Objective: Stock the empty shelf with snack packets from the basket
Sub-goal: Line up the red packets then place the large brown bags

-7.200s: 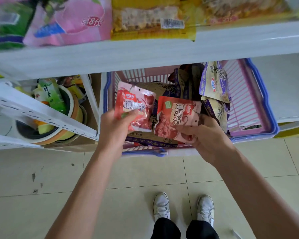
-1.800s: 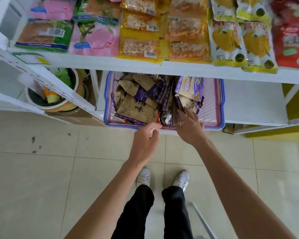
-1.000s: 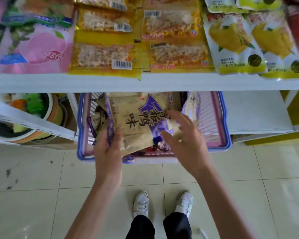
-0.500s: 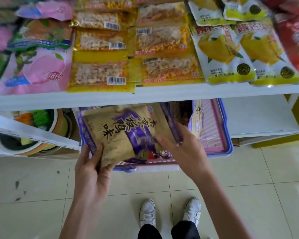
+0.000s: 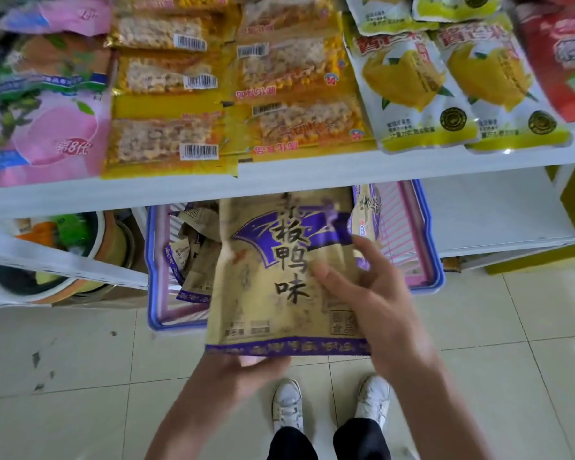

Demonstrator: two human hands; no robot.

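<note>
Brown packet (image 5: 279,277), gripped below by left hand (image 5: 243,373), right hand (image 5: 379,300) splayed on it, screens the basket (image 5: 151,260).

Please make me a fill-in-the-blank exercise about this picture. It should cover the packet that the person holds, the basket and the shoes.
1. The big mark on the brown packet is ______ in colour.
2. The left hand holds this packet at its ______ edge.
3. The basket has a ______ rim.
4. The person's shoes are ______.

Missing words: purple; bottom; blue; white.
</note>
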